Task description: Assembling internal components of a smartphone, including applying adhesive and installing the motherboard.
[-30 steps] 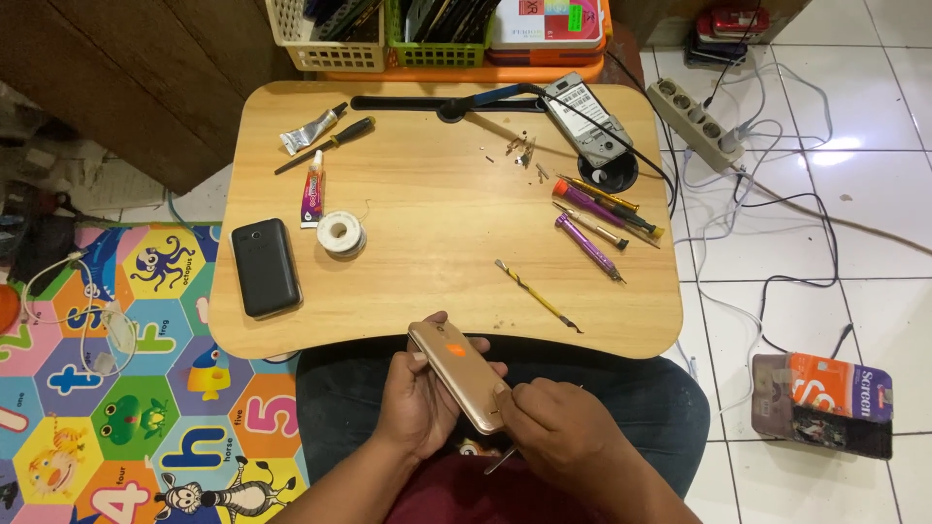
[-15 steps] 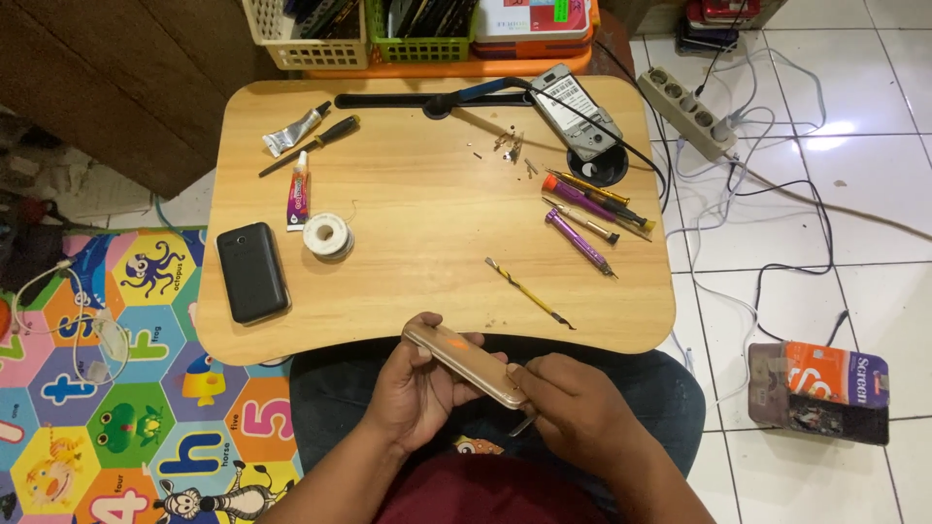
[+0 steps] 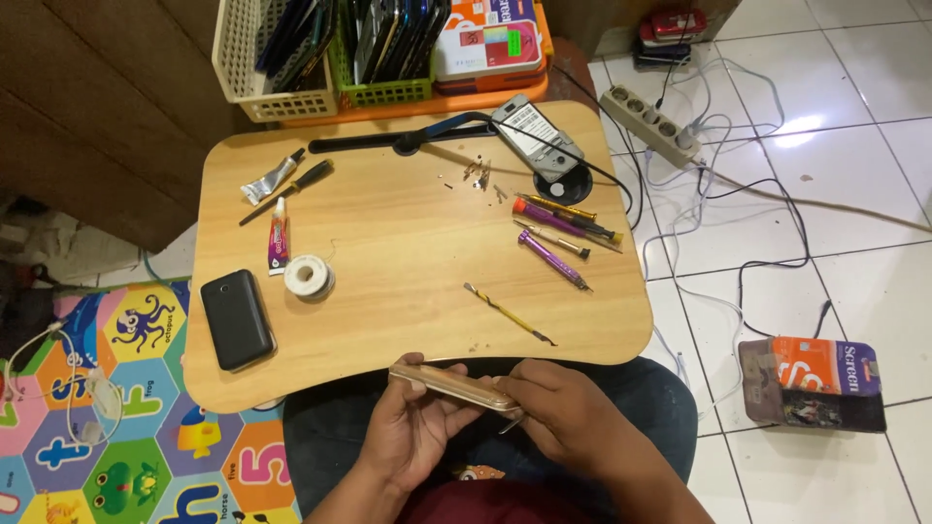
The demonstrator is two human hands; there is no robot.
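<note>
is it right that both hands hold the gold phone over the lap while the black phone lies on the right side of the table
Not quite. The head view shows the black phone on the left side of the table, near the roll of wire. The rest holds: the left hand and right hand hold the gold phone over the lap.

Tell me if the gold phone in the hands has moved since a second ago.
Yes. The gold phone has tipped from face-up to edge-on, and now sits closer to the near edge of the wooden table.
</note>
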